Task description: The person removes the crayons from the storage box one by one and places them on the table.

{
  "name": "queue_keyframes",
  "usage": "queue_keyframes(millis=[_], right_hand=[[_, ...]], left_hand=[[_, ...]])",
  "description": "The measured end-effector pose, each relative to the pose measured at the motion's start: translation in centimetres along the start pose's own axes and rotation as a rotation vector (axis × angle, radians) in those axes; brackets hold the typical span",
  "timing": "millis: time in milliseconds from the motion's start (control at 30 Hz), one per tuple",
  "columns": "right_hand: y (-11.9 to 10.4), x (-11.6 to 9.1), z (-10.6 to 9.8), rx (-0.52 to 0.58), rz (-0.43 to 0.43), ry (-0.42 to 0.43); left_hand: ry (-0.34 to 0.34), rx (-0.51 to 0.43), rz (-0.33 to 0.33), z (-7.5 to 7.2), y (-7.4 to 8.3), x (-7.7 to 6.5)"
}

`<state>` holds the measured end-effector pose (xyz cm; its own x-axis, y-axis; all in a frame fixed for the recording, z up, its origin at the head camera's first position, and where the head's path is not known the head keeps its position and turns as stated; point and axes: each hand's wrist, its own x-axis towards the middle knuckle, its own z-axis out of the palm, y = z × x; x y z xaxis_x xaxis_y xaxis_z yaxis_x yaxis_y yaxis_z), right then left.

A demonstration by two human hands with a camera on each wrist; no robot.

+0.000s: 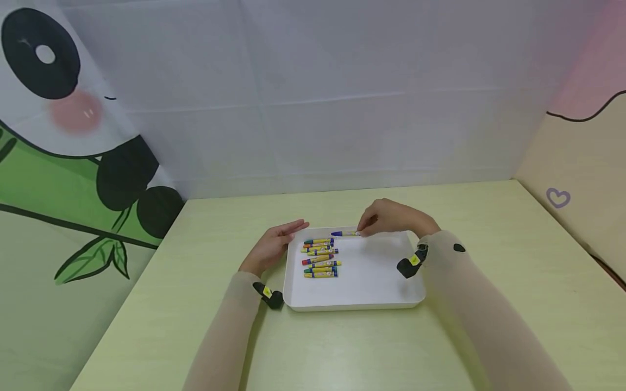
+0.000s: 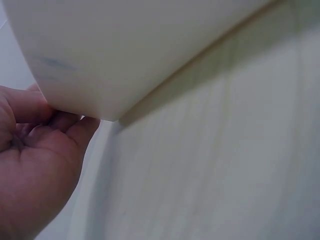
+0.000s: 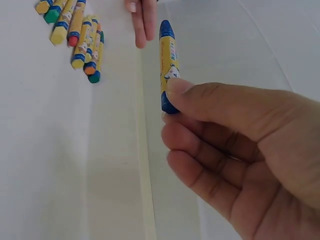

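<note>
My right hand (image 1: 391,216) pinches a blue crayon (image 3: 167,55) near its flat end, between thumb and fingertips. The crayon lies level over the far edge of the white tray (image 1: 376,271), its blue tip pointing left in the head view. At the tray's far left corner, my left hand (image 1: 269,250) holds the rim, the thumb at the edge and two fingers stretched past it. Several crayons (image 1: 320,275) with yellow wrappers lie in a rough column on the tray's left side; green, orange, red and yellow ends show among them.
The tray stands on a pale wooden table (image 1: 195,304). A white cloth (image 1: 318,108) hangs behind it, and cartoon-printed panels (image 1: 58,179) rise on either side. Black cameras (image 1: 274,300) are strapped at both wrists.
</note>
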<state>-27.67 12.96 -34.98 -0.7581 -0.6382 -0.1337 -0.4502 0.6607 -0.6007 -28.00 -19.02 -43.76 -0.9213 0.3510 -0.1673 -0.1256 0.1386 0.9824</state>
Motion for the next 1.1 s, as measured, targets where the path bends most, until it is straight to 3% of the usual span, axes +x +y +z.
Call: queue_keyframes(millis=[400,733,1100], right_hand=[[4.6,-3.4,-1.9,0.002,0.107,0.153],[7.8,-7.1,-1.3,0.022,0.279,0.302],[9.9,-9.6,0.1,0.038,0.387,0.369]], left_hand=[[0.002,-0.006,-0.008,-0.3,-0.2,-0.1],[-0.006,-0.001,-0.016,0.1,0.2,-0.7],[0.005,0.001,-0.010,0.1,0.2,-0.7]])
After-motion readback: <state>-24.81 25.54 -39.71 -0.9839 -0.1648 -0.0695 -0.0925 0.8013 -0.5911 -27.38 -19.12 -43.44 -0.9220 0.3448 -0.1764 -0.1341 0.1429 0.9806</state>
